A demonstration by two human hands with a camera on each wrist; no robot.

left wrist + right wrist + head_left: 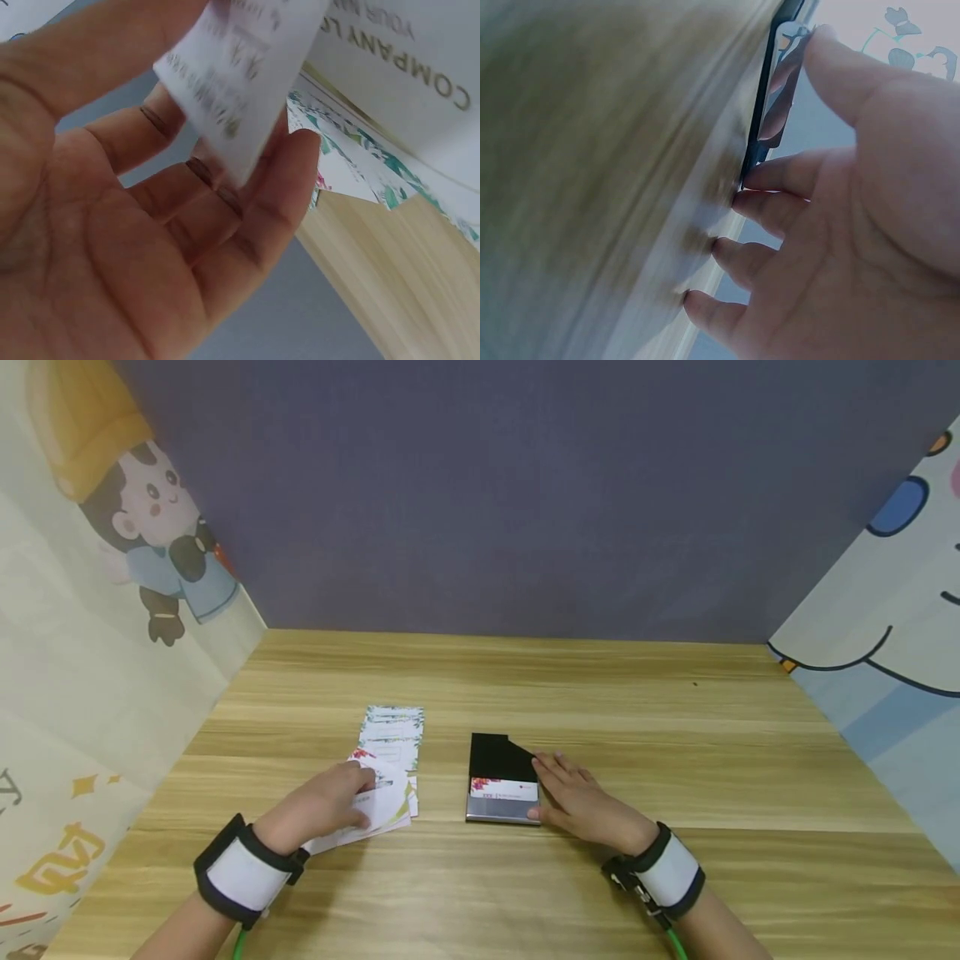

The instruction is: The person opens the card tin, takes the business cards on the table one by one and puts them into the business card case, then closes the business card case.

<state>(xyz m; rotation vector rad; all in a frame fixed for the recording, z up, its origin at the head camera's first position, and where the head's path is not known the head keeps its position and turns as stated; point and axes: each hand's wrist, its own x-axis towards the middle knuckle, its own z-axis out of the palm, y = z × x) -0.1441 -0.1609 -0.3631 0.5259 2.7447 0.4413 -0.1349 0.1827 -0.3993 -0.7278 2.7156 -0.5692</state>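
My left hand (321, 800) pinches a white business card (236, 90) with printed text, lifted at an angle between thumb and fingers in the left wrist view. Right beside it lie more business cards (392, 735), fanned out with green leafy borders, and a larger white card with gold curves (393, 802). A black and silver card holder (501, 810) lies open at the middle of the table. Inside it shows a white card with red flowers (506, 789). Along the holder's right edge rests my right hand (581, 806), fingers extended, fingertips touching the tabletop in the right wrist view.
The wooden table (637, 693) meets a dark blue-grey panel (517, 510) at the back. Cartoon-printed sheets stand on the left (67, 677) and right (900, 635). Each wrist wears a black and white strap (247, 872).
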